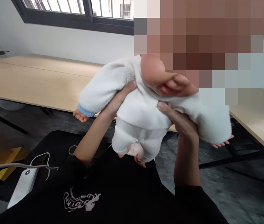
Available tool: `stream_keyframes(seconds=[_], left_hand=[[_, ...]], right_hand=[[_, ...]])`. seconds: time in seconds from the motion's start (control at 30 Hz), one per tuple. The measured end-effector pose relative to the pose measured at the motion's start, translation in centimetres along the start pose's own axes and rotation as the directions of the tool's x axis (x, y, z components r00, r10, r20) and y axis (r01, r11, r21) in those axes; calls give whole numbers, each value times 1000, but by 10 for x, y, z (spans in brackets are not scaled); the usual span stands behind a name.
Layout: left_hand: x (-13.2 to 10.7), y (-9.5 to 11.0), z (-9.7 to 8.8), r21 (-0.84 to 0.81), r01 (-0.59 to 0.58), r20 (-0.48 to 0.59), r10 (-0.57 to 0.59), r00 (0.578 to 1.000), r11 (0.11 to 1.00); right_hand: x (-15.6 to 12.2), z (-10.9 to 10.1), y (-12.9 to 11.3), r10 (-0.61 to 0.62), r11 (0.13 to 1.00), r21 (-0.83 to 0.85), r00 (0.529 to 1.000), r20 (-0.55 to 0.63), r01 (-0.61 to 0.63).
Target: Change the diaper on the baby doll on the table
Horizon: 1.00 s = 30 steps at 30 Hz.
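Doll [143, 113] in white fleece clothes hangs at the centre of the frame, tilted, its head hidden by blurring at upper right and its bare feet near the black shirt [127, 189] below. Left hand [126, 93] clasps its torso beneath the outstretched sleeve with the blue cuff [85, 110]; right hand [175, 116] grips the other side, thumb on the chest. Behind is a wooden table [40, 82]; a white device [23, 186] sits at lower left.

The doll [143, 109] wears white — one cuff [85, 110] light blue. The shirt [127, 189] is black with a whitish print [81, 200] — the tabletop [33, 81] tan.
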<state>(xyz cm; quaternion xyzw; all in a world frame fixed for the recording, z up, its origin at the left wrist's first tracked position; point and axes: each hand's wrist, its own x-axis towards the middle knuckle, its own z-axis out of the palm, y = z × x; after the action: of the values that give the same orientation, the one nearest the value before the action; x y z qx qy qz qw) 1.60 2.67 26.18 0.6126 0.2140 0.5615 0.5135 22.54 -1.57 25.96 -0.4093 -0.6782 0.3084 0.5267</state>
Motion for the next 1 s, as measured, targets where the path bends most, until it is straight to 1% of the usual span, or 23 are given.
stream_keyframes(seconds=[0.07,0.13,0.2,0.27,0.37,0.47,0.63,0.77,0.9,1.0], left_hand=[[8,-2,-6,-36,61,-58,-63,996,998],[16,-3,-11,-44,142,-102,-145,984,989],[24,-4,-15,-42,197,-123,-201,972,979],[33,-5,-18,-62,224,-133,-231,964,973],[48,-12,-23,-127,246,-113,-260,959,961],[59,-25,-28,-184,262,-91,-281,955,947],[70,-49,-38,-234,301,-126,-336,933,924],[80,-68,-48,-245,322,-100,-354,930,915],[86,-92,-59,-264,309,-97,-344,934,914],[85,-111,-68,-255,330,-91,-363,927,909]], right_hand=[[14,4,0,69,997,31,995,66,-72],[28,7,7,59,992,104,994,87,-68],[41,11,19,33,978,203,999,34,-39],[53,16,32,57,960,275,998,-10,-52],[68,20,46,100,940,329,995,-27,-86],[77,21,59,120,922,374,992,-29,-100],[88,22,80,186,875,456,982,-6,-163],[100,23,96,228,864,460,974,3,-204],[107,24,115,255,832,493,965,67,-254],[105,25,129,305,802,511,948,94,-309]])
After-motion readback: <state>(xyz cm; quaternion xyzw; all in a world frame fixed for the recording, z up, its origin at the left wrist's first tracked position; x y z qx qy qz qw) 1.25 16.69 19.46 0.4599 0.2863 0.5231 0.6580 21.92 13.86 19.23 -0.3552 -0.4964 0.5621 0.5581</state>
